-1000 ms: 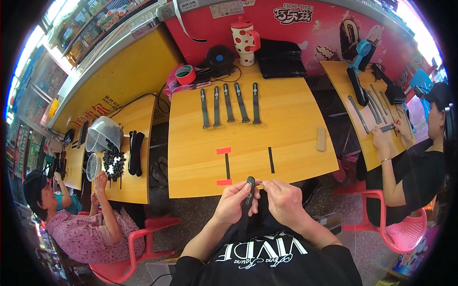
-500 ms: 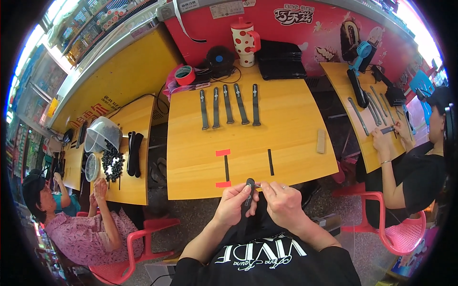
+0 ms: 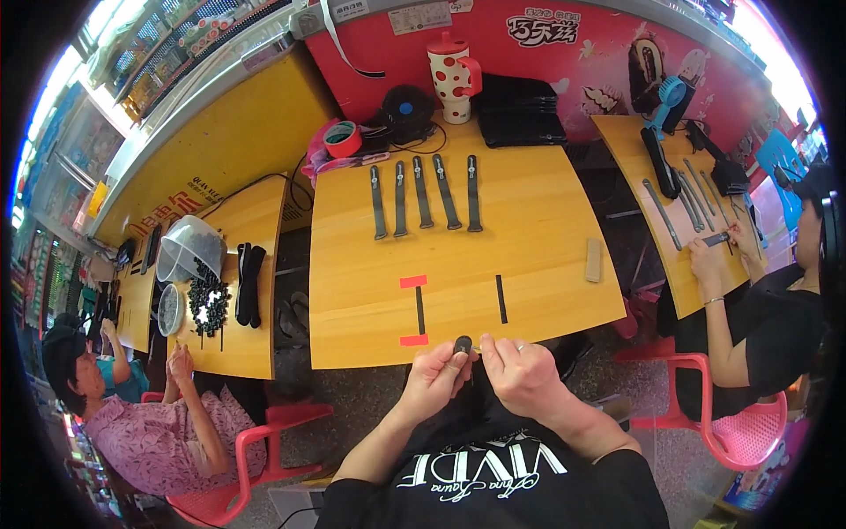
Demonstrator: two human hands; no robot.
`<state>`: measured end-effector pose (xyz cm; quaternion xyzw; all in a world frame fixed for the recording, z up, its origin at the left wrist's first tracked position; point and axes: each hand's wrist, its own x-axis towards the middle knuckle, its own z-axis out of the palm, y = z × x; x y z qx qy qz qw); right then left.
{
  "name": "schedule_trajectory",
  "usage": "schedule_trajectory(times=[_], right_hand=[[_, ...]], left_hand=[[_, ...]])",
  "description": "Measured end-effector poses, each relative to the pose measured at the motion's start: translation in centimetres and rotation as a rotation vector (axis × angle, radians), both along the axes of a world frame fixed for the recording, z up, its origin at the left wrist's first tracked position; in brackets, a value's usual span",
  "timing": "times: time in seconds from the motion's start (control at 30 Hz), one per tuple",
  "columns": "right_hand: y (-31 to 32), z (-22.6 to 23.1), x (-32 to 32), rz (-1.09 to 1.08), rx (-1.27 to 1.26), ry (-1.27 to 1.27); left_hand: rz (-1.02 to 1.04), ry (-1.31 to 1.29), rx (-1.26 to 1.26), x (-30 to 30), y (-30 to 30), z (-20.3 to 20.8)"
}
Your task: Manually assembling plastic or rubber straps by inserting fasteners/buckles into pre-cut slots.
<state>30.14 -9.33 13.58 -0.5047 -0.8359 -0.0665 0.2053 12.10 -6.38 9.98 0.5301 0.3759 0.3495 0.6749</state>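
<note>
My left hand [image 3: 430,379] is closed around a dark grey strap, its rounded end [image 3: 463,344] sticking up past the thumb just off the table's front edge. Most of that strap is hidden by the fingers and against my black shirt. Close beside it, my right hand [image 3: 522,377] is closed in a pinch at the strap's right side; whatever the fingertips hold is too small to make out. Further back on the table, several similar dark straps [image 3: 423,194] lie in a row, rounded ends away from me.
Two black strips [image 3: 420,310] mark the wooden table [image 3: 546,220], one with red tape [image 3: 412,282] at its ends. A tan block [image 3: 593,261] lies right. Behind stand a spotted cup [image 3: 451,84], red tape roll [image 3: 342,139] and black stack [image 3: 520,115]. People work at both sides.
The strap has tipped in my left hand, so its rounded end now points up more and its printed face no longer shows. My right hand stays close beside it.
</note>
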Motion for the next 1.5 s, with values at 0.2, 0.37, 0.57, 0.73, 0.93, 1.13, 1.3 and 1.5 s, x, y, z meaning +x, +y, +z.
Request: schedule_trajectory(times=[0.2, 0.37, 0.57, 0.73, 0.93, 1.13, 1.3, 1.5], right_hand=[[1.1, -2.4, 0.6, 0.199, -0.175, 0.535], [1.6, -0.6, 1.6, 0.252, -0.227, 0.273], [1.8, -0.8, 1.0, 0.232, -0.169, -0.033], [-0.1, -1.4, -1.6, 0.056, -0.081, -0.133], [-0.6, -2.5, -3.8, -0.17, 0.045, -0.066], [1.1, -2.0, -2.5, -0.144, -0.092, 0.279], [2.4, -1.3, -0.2, -0.018, -0.319, 0.515], [3.1, -0.7, 1.1, 0.043, -0.452, 0.367]], left_hand=[[-0.117, -0.091, -0.128, -0.7, 0.3, -0.3], [-0.201, 0.067, -0.202, -1.4, 0.9, -0.1], [-0.134, 0.723, 0.65, -0.5, 0.7, 0.3], [0.202, 0.768, 0.732, 1.1, -0.1, -0.3], [0.336, 0.633, 0.712, 2.1, -0.2, -0.7], [0.398, 0.501, 0.803, 2.3, -0.1, -2.2], [0.247, 0.44, 0.593, 1.6, -0.4, -2.0], [0.189, 0.829, 1.03, 1.3, -0.4, -1.0]])
